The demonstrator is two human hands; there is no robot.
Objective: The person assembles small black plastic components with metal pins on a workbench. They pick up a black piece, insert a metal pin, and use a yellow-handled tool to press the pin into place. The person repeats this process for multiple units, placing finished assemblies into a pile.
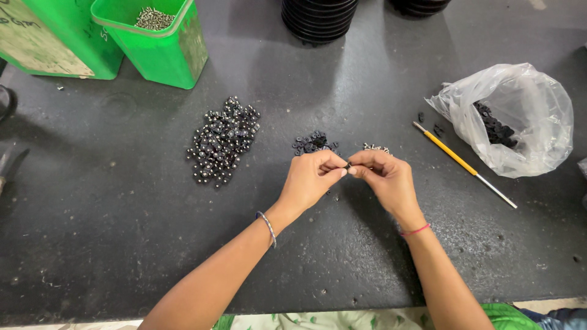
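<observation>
Both hands pinched one tiny black part (347, 165) between them. Your left hand (312, 178) had thumb and forefinger closed on it from the left, and your right hand (385, 178) had its fingertips closed on it from the right. Fingertips of the two hands met at the part. It was too small to tell what kind of piece it was, or whether it was one piece or two pressed together.

The part sat just above the dark table (122, 232), near the middle, in front of your chest. Forearms came in from the bottom edge. Bracelet (267, 227) was on your left wrist, red thread (416, 230) on your right.

Around the hands:
- small black washers (313, 143), a little heap just beyond your left fingers
- a few silvery screws (376, 147) just beyond your right fingers
- bigger pile (223, 142) of dark, shiny assembled pieces, well left of the hands
- brush (463, 164) with yellow handle, lying at a slant to the right
- clear bag (520, 116) further right, open, black pieces inside
- green bin (160, 43) at top left, holding silvery screws; second green bin (61, 36) touching its left side
- black stacks (318, 18) at the top edge, far from the hands
</observation>
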